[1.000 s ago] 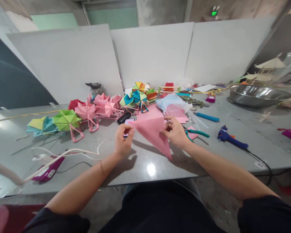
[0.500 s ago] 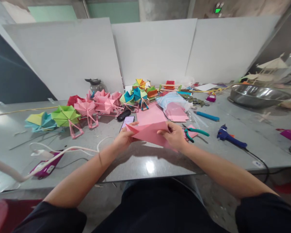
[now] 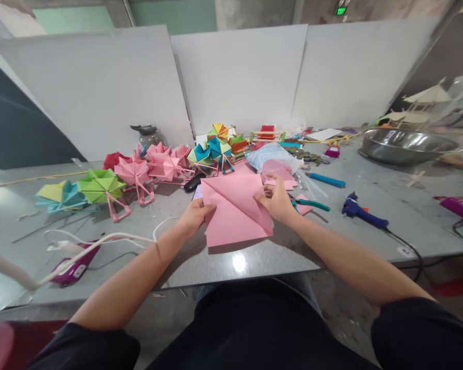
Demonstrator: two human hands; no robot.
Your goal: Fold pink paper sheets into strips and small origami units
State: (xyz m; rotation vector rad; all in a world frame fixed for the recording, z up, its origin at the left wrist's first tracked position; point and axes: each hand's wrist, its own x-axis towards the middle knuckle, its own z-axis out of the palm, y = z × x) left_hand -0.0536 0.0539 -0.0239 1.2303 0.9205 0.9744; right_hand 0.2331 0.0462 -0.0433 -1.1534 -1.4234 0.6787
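A square sheet of pink paper, marked by a diagonal crease, is held between my two hands over the front of the table. My left hand grips its left edge with the thumb on top. On the opposite edge, my right hand pinches the paper, thumb in front and fingers partly behind. Behind the sheet lie more pink papers, partly under a clear plastic bag. Pliers with teal handles rest just right of my right hand. A phone is mostly covered by the sheet.
Folded paper umbrellas in pink and green stand at the left. A blue glue gun, a blue stick-like tool and a steel bowl are on the right. A white cable crosses the left side near a purple power strip.
The pink paper was bent and tilted between my hands; now it is opened out flat, its full square facing me. The whole view has shifted slightly.
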